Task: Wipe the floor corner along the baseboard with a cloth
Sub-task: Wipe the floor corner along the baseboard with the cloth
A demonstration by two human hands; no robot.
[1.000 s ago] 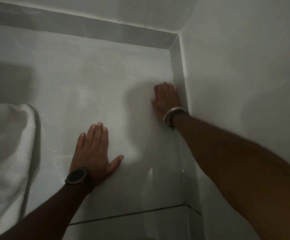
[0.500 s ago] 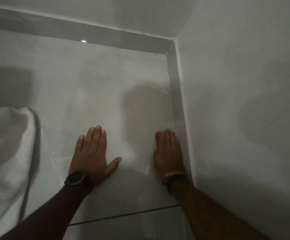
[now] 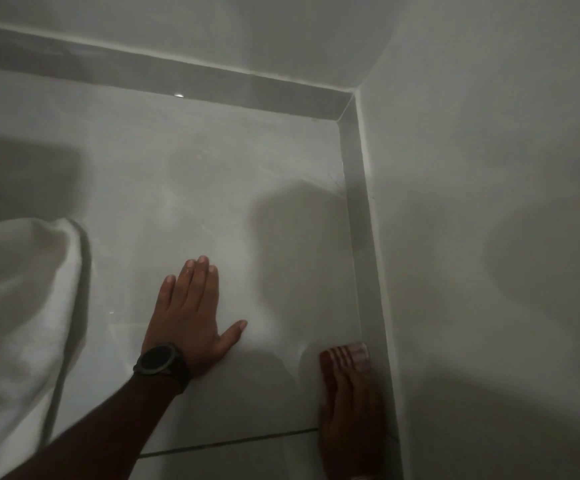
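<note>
A red and white striped cloth [image 3: 344, 355] lies on the pale tiled floor [image 3: 212, 202], right against the grey baseboard [image 3: 364, 271] that runs along the right wall. My right hand [image 3: 352, 414] presses flat on the cloth, and only the cloth's far end shows past my fingertips. My left hand [image 3: 191, 317], with a dark watch on its wrist, rests flat on the floor with its fingers spread, well left of the cloth. The two baseboards meet at the floor corner [image 3: 345, 112], far ahead of the cloth.
A white draped fabric [image 3: 14, 323] hangs at the left edge, close to my left forearm. A dark grout line [image 3: 229, 443] crosses the floor near the bottom. Plain walls rise behind the baseboards at the top and right.
My right hand has slid back along the right baseboard, away from the corner and toward me, with the cloth under it. The left hand stayed planted.
</note>
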